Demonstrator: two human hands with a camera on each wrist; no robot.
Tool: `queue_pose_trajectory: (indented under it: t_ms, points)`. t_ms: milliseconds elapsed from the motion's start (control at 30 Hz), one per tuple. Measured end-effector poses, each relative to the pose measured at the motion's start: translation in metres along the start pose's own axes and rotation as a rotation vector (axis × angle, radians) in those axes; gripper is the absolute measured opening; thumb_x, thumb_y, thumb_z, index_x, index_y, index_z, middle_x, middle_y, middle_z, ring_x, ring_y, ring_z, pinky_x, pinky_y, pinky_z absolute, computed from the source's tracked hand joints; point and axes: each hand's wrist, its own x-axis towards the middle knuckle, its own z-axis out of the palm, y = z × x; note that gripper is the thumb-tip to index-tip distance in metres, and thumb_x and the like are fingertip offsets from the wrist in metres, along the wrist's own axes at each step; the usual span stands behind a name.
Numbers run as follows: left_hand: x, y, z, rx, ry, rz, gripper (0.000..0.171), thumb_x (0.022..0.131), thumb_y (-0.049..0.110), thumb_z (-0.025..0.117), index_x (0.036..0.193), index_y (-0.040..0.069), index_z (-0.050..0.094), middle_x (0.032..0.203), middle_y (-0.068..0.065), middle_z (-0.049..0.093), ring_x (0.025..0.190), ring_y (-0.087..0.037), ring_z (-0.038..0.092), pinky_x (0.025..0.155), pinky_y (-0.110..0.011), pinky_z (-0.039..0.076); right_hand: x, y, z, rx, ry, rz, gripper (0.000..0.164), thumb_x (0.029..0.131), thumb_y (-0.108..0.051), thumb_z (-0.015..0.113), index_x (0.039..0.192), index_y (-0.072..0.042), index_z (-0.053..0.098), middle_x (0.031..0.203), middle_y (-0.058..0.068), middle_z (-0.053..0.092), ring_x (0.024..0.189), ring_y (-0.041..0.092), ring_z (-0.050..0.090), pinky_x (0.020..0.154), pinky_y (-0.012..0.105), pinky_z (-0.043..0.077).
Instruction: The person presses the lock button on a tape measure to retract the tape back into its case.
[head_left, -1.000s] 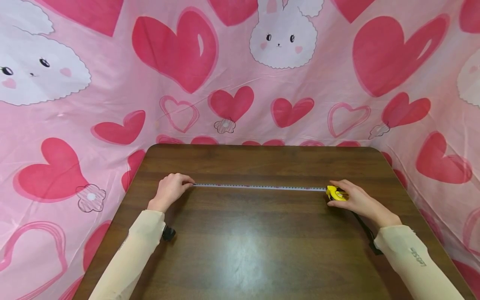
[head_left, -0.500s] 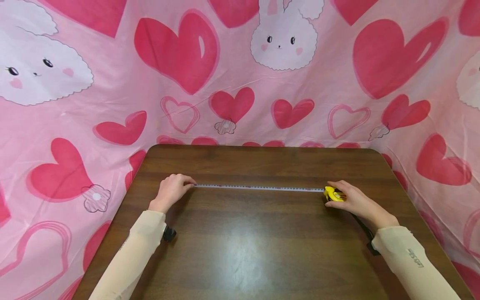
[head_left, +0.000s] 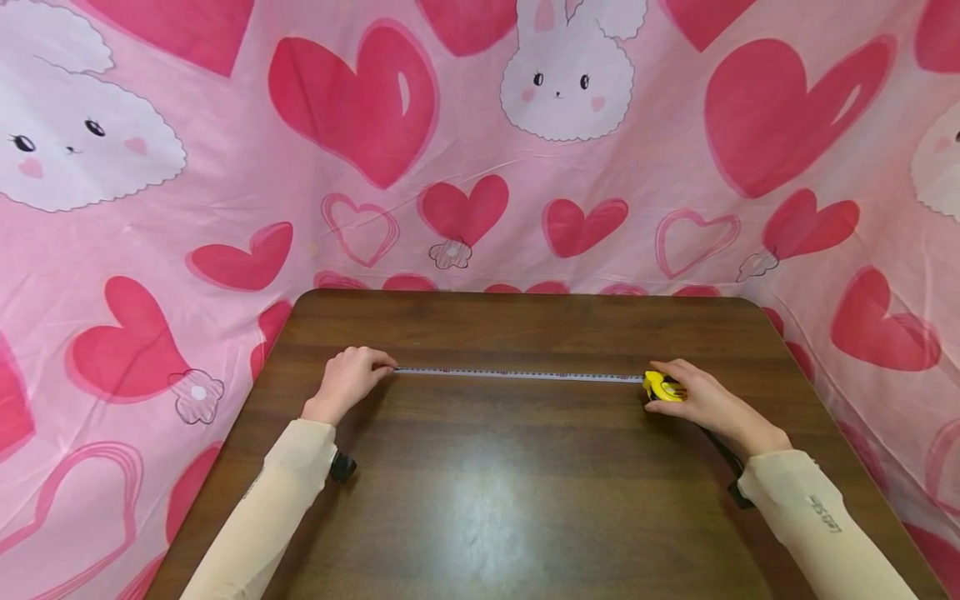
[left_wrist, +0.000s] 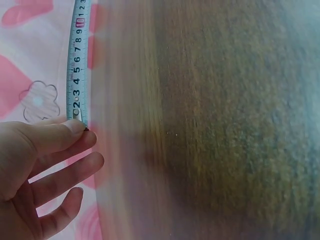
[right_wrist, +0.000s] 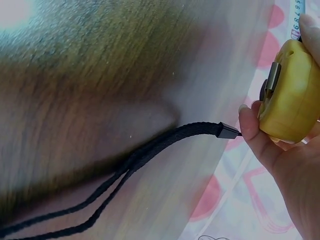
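A yellow tape measure (head_left: 662, 387) sits in my right hand (head_left: 716, 407), fingers and thumb round its case. Its white blade (head_left: 517, 375) is pulled out in a nearly straight line to the left. At the far end my left hand (head_left: 347, 383) pinches the blade's tip between thumb and index finger. In the left wrist view the blade (left_wrist: 77, 65) shows black centimetre figures and a red 10, and the other fingers are spread loosely below. The right wrist view shows the case (right_wrist: 290, 95) with a metal clip (right_wrist: 272, 76) on its side and a black strap (right_wrist: 175, 135) hanging from it.
A brown wooden table (head_left: 480, 467) lies under both hands. Pink cloth (head_left: 495, 158) printed with hearts and rabbits hangs behind it and on both sides. Each wrist wears a small black camera, such as the left one (head_left: 342, 467).
My hands have drawn slightly closer together, the right moving left and the left a little right. The exposed stretch of blade is somewhat shorter.
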Motion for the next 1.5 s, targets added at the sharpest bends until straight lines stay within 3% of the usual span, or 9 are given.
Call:
queue_pose_trajectory:
  t_ms: [800, 1500]
  points:
    - [0.005, 0.011, 0.005, -0.006, -0.006, 0.029, 0.014, 0.095, 0.018, 0.078, 0.107, 0.014, 0.083, 0.106, -0.009, 0.079, 0.087, -0.026, 0.069, 0.082, -0.050, 0.058, 0.008, -0.005, 0.004, 0.017, -0.023, 0.003, 0.073, 0.091, -0.036, 0.082, 0.145, 0.005, 0.054, 0.127, 0.021, 0.061, 0.105, 0.033, 0.060, 0.099, 0.062, 0.050]
    - [0.008, 0.015, 0.009, -0.010, -0.022, 0.033, 0.014, 0.096, 0.019, 0.077, 0.108, 0.015, 0.083, 0.107, -0.008, 0.079, 0.090, -0.026, 0.070, 0.085, -0.050, 0.059, 0.012, -0.006, 0.013, 0.024, -0.013, -0.020, 0.074, 0.092, -0.038, 0.081, 0.146, 0.004, 0.054, 0.128, 0.020, 0.061, 0.106, 0.033, 0.061, 0.098, 0.061, 0.051]
